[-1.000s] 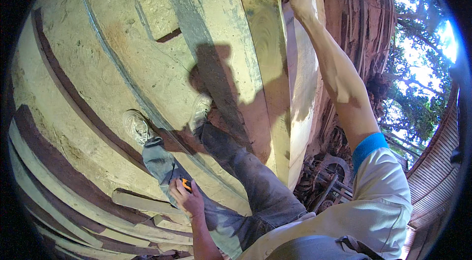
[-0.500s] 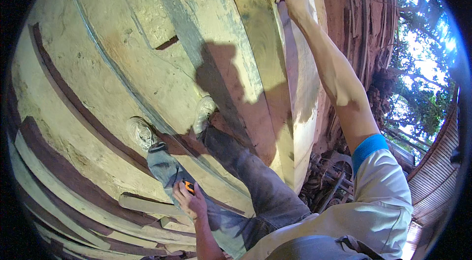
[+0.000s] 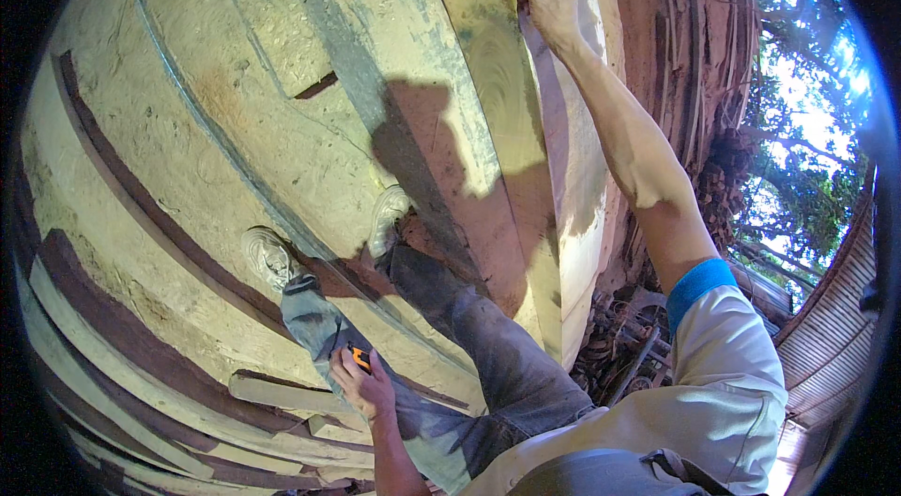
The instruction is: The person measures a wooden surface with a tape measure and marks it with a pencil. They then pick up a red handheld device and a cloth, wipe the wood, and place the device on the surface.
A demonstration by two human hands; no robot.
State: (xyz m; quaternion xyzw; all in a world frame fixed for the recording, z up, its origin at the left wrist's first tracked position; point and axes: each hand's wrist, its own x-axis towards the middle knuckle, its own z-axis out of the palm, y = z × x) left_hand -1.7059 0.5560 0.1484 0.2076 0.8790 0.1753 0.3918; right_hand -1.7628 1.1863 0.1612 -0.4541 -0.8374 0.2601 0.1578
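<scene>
My left hand (image 3: 364,391) is closed round a small orange-and-black tape measure (image 3: 360,358), held low in front of my left leg. My right arm reaches far forward to the large squared timber beam (image 3: 570,167) on the right. Thumb and forefinger of my right hand (image 3: 552,10) are pinched together at the beam's upper left edge. Whatever sits between those fingertips, if anything, is too small to make out.
A grey-edged timber (image 3: 413,144) lies left of the beam. A long metal rail (image 3: 211,121) crosses the dusty ground (image 3: 188,233) near my shoes (image 3: 270,257). Several planks (image 3: 122,360) lie at the lower left. Scrap (image 3: 643,346) is piled right of my legs.
My right hand has shifted slightly left and nearer along the beam's edge, and its fingers have drawn into a tighter pinch. My left hand stays nearly still with the tape measure.
</scene>
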